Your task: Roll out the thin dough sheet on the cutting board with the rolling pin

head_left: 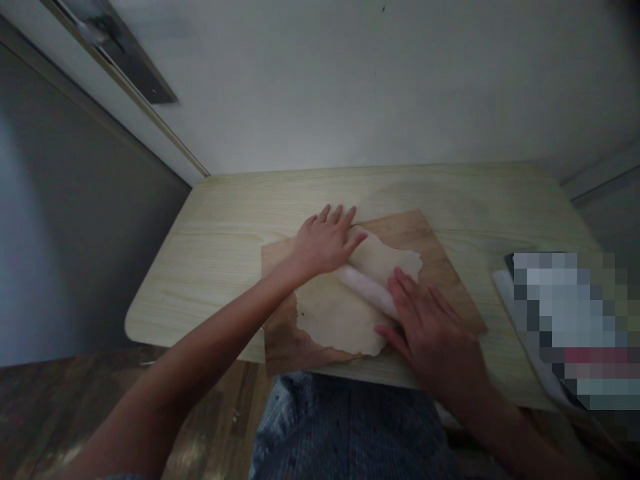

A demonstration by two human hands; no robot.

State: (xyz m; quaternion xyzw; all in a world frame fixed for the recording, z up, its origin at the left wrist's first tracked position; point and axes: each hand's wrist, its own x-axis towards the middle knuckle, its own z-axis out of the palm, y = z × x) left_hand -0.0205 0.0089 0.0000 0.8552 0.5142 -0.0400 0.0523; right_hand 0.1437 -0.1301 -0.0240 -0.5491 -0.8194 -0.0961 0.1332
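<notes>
A thin, uneven sheet of pale dough (335,313) lies on a brown wooden board (295,347). Across the dough, on a slant, rests a whitish rolling pin (367,288). My left hand (327,241) lies over the pin's far end, palm down, fingers spread out past the dough towards the board's far edge. Over the near end is my right hand (433,330), its fingers stretched out and apart, pressing from above. Both ends of the pin are hidden under my palms. Neither hand is wrapped round it.
The board sits on a light wood-grain table (215,247) set against a pale door (350,87) with a metal handle plate (145,73). At the right edge of the table lies a dark-edged, pixelated object (575,320). My lap in blue-grey cloth (345,427) is close to the near edge.
</notes>
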